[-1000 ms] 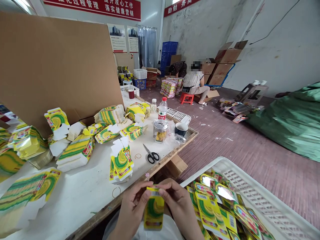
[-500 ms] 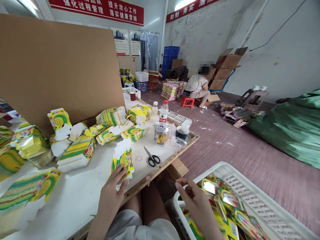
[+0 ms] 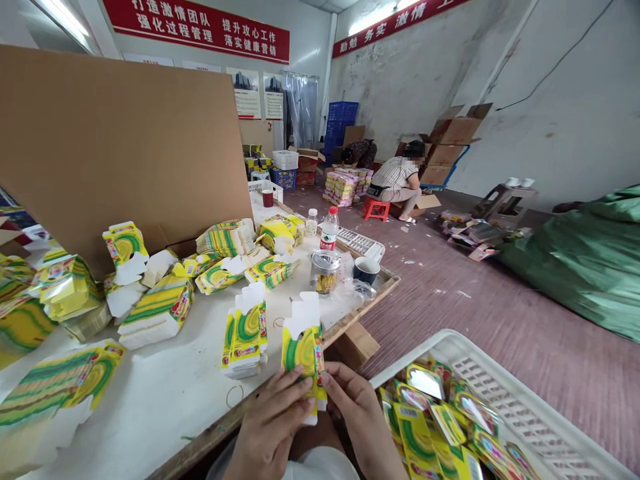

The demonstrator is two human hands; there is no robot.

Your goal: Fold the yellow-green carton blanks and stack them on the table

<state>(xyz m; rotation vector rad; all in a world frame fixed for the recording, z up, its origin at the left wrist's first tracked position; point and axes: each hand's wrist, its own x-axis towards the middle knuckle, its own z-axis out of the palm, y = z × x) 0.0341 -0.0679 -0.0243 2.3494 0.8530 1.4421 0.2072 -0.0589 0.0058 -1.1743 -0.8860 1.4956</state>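
Presently, two bare hands are handling one yellow-green carton (image 3: 303, 350). They are holding it over the near edge of the desk (image 3: 170, 380), nearer the wearer than the lidded jar (image 3: 325, 273); white flaps are standing up at its top.

Left hand (image 3: 273, 417): grip is holding the carton, fingers lying across its lower front, thumb hidden. Right hand (image 3: 353, 407): grip is pinching the carton's right edge between thumb and fingers.

Counts, all from the jar. Two bottles are standing just beyond it: one red-capped bottle (image 3: 329, 233), one smaller white-capped bottle (image 3: 311, 223). Two cups: a dark cup (image 3: 367, 270) is sitting to its right, a dark-red cup (image 3: 268, 199) well beyond. Two tan loops are lying to its near left. One carton stack (image 3: 245, 340) is standing left and nearer; its layers are overlapping, no count possible. More carton bundles are spreading farther left, before one cardboard sheet (image 3: 125, 147).

One white basket (image 3: 545, 420) is resting right and nearer, holding folded cartons (image 3: 420, 437), too jumbled to count. Far beyond, two people are working, one sitting on one red stool (image 3: 376, 209).
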